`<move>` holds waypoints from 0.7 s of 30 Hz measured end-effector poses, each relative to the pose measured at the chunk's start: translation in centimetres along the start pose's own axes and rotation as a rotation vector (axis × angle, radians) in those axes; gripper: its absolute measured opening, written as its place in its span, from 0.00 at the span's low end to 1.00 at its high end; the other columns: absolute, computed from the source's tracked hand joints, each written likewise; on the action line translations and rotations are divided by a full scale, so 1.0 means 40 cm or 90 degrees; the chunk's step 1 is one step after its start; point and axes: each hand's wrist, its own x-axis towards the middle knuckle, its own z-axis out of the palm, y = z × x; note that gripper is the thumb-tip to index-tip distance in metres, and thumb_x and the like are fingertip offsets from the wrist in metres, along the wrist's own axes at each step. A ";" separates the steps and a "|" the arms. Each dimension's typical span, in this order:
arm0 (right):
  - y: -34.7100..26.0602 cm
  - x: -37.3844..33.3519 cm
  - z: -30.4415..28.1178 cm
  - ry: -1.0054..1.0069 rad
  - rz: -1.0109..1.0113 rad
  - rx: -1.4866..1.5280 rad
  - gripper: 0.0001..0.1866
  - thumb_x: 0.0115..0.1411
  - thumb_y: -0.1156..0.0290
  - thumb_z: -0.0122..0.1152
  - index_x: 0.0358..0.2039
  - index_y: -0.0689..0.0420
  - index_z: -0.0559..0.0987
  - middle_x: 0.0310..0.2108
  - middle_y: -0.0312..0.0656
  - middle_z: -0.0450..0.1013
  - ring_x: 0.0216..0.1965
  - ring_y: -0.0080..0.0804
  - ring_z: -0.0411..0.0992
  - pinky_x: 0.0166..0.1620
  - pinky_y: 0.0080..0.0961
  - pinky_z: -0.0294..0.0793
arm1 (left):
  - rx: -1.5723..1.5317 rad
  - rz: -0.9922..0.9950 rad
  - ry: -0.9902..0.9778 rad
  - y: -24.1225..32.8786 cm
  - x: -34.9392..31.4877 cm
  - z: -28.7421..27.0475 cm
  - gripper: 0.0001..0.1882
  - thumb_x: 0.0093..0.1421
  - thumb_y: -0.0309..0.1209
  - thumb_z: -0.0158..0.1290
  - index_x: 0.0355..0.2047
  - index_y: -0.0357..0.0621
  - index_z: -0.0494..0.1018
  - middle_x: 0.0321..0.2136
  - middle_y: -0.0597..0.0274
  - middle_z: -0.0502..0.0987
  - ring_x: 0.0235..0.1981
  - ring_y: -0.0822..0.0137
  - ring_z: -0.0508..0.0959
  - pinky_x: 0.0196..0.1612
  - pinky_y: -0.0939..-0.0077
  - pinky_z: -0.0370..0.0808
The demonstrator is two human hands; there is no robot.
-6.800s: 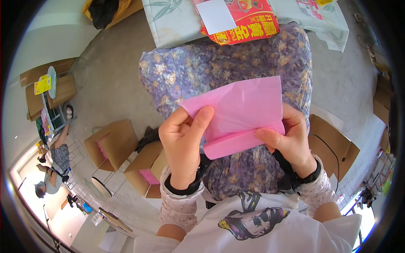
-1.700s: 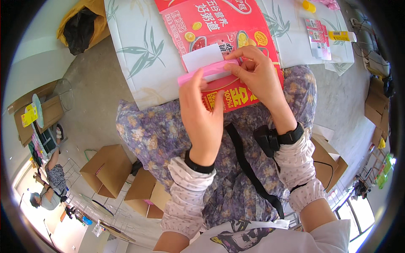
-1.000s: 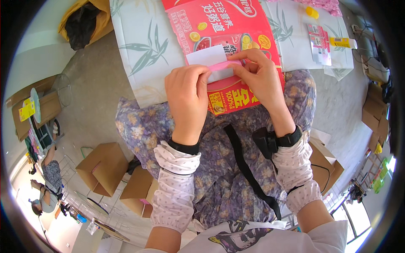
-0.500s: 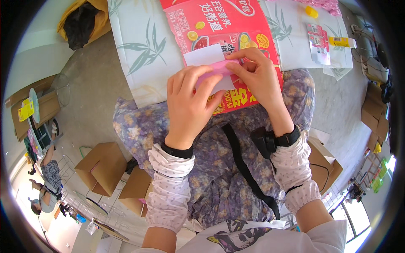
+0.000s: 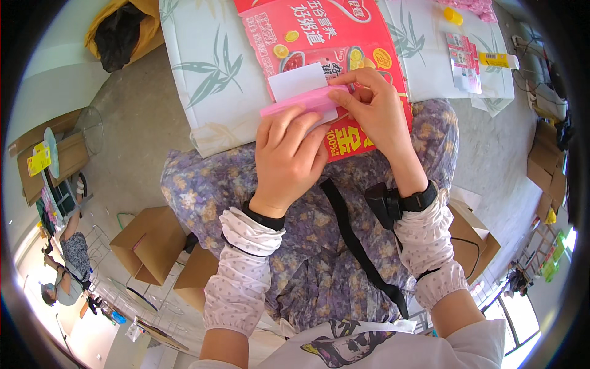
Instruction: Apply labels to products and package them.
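Note:
A pink strip (image 5: 307,100), thin and folded, lies across a white card (image 5: 298,81) on a flattened red printed carton (image 5: 319,37). My right hand (image 5: 376,111) pinches the strip's right end between thumb and forefinger, its other fingers curled in. Bent over the strip's near edge, the fingers of my left hand (image 5: 290,157) press against it; their tips are partly hidden. The card sticks out beyond the strip on the far side, and a small white corner shows on the near side.
The carton rests on a leaf-patterned white board (image 5: 209,92) across my lap. To the right lie a yellow-and-white glue stick (image 5: 499,60), a yellow cap (image 5: 453,16) and a printed pack (image 5: 464,61). Cardboard boxes (image 5: 147,246) stand on the floor; another person (image 5: 64,283) is far left.
My left hand has drawn back toward me and turned, its fingers now at the strip's near edge. More of the pink strip's left end shows. My right hand keeps its pinch.

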 end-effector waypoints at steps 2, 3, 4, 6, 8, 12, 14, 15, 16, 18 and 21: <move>-0.003 -0.001 0.000 0.002 0.000 0.001 0.11 0.52 0.71 0.68 0.35 0.60 0.80 0.30 0.40 0.71 0.24 0.25 0.68 0.29 0.21 0.69 | -0.011 0.000 -0.002 0.009 0.000 0.001 0.13 0.41 0.21 0.60 0.30 0.46 0.76 0.39 0.66 0.76 0.46 0.60 0.73 0.49 0.64 0.65; -0.004 -0.001 0.000 -0.002 0.004 0.006 0.11 0.52 0.71 0.68 0.35 0.61 0.80 0.30 0.40 0.70 0.24 0.24 0.68 0.28 0.21 0.69 | -0.010 0.000 -0.002 0.005 -0.005 0.003 0.13 0.41 0.21 0.60 0.30 0.46 0.76 0.39 0.66 0.76 0.46 0.60 0.73 0.49 0.64 0.65; -0.004 -0.001 -0.001 -0.005 0.008 0.009 0.11 0.52 0.71 0.68 0.35 0.61 0.80 0.30 0.40 0.70 0.24 0.24 0.68 0.28 0.21 0.69 | -0.012 0.001 0.002 0.000 -0.009 0.005 0.13 0.42 0.21 0.60 0.30 0.46 0.75 0.39 0.66 0.76 0.46 0.60 0.73 0.49 0.63 0.65; 0.001 0.000 0.001 -0.004 0.000 0.023 0.11 0.52 0.71 0.68 0.35 0.61 0.80 0.30 0.40 0.70 0.24 0.24 0.68 0.28 0.21 0.69 | -0.014 0.003 0.006 -0.006 -0.012 0.009 0.12 0.42 0.21 0.60 0.30 0.46 0.75 0.39 0.66 0.76 0.46 0.59 0.73 0.50 0.63 0.65; 0.006 0.001 0.000 0.000 -0.008 0.037 0.11 0.52 0.71 0.68 0.35 0.61 0.80 0.29 0.39 0.70 0.23 0.23 0.68 0.28 0.21 0.69 | 0.002 -0.063 0.056 -0.003 0.006 0.004 0.11 0.44 0.22 0.61 0.29 0.46 0.74 0.40 0.67 0.76 0.47 0.59 0.73 0.49 0.64 0.65; 0.000 -0.005 -0.003 -0.005 0.005 0.031 0.11 0.52 0.71 0.67 0.35 0.61 0.80 0.30 0.39 0.70 0.24 0.23 0.67 0.29 0.20 0.68 | -0.008 -0.052 0.057 -0.021 0.019 -0.002 0.09 0.47 0.22 0.61 0.29 0.45 0.74 0.40 0.66 0.76 0.45 0.59 0.74 0.48 0.65 0.66; -0.004 -0.004 -0.004 -0.008 0.005 -0.003 0.11 0.52 0.71 0.67 0.35 0.61 0.80 0.30 0.39 0.70 0.24 0.23 0.66 0.29 0.20 0.67 | -0.068 -0.071 0.062 -0.027 0.030 -0.001 0.06 0.50 0.23 0.59 0.29 0.44 0.75 0.37 0.64 0.78 0.42 0.59 0.75 0.45 0.67 0.67; -0.004 -0.004 -0.003 -0.007 0.003 0.011 0.11 0.52 0.72 0.67 0.35 0.61 0.80 0.30 0.39 0.70 0.24 0.22 0.65 0.29 0.20 0.67 | -0.068 -0.071 0.063 -0.031 0.035 0.000 0.06 0.50 0.23 0.59 0.29 0.44 0.75 0.37 0.64 0.78 0.42 0.59 0.75 0.45 0.67 0.67; -0.003 -0.004 -0.003 -0.006 0.001 0.025 0.10 0.53 0.72 0.67 0.36 0.61 0.80 0.30 0.39 0.70 0.23 0.22 0.65 0.29 0.20 0.67 | -0.079 -0.076 0.066 -0.035 0.040 0.001 0.05 0.51 0.23 0.59 0.29 0.44 0.75 0.35 0.64 0.78 0.40 0.60 0.75 0.44 0.68 0.68; -0.003 -0.005 -0.003 -0.005 0.005 0.028 0.11 0.53 0.72 0.67 0.36 0.61 0.80 0.30 0.39 0.70 0.23 0.22 0.65 0.29 0.20 0.67 | -0.090 -0.082 0.071 -0.040 0.048 0.002 0.05 0.51 0.23 0.58 0.29 0.43 0.75 0.34 0.64 0.78 0.38 0.60 0.75 0.42 0.69 0.68; -0.003 -0.008 0.002 -0.003 0.010 0.040 0.11 0.53 0.72 0.67 0.37 0.61 0.80 0.31 0.38 0.70 0.23 0.22 0.64 0.29 0.20 0.67 | -0.111 -0.105 0.070 -0.043 0.054 -0.001 0.05 0.52 0.23 0.58 0.30 0.42 0.76 0.32 0.63 0.78 0.35 0.60 0.75 0.41 0.70 0.69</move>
